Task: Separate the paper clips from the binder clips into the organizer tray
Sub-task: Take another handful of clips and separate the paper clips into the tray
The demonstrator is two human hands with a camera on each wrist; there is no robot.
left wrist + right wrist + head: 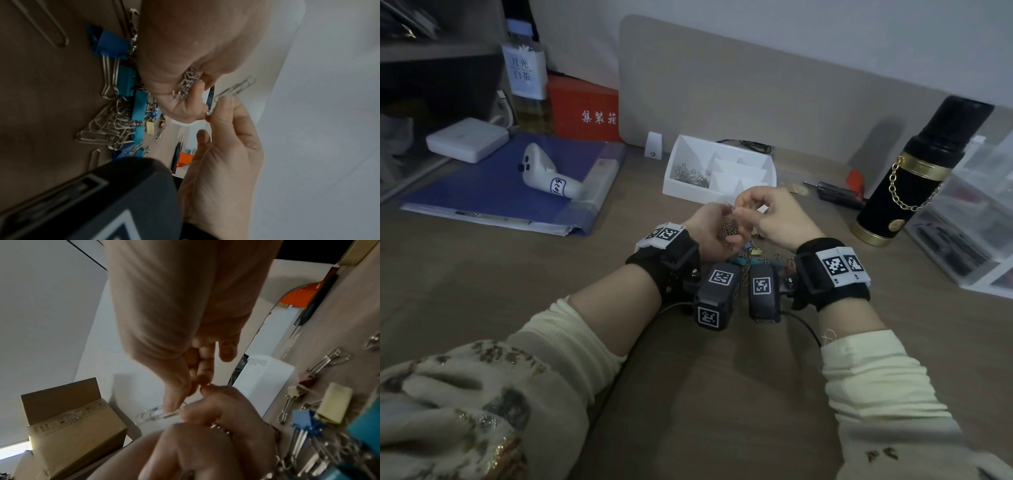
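Note:
Over the desk my left hand (714, 222) cups a bunch of silver paper clips (186, 85) in its curled palm. My right hand (748, 209) pinches a single paper clip (236, 88) between thumb and forefinger, right at the left hand's fingertips; the same paper clip (151, 415) shows in the right wrist view. Below the hands lie coloured binder clips (755, 253), blue (111, 43) and teal (139, 105), mixed with loose paper clips (104, 128). The white organizer tray (722, 147) stands just beyond the hands, with paper clips (690, 173) in its left compartment.
A black and gold flask (914, 181) stands at the right, with clear drawers (969, 233) beyond it. A black tool (839, 195) lies right of the tray. A blue folder (493, 192) with a white controller (544, 171) lies at the left. A beige partition (756, 89) backs the desk.

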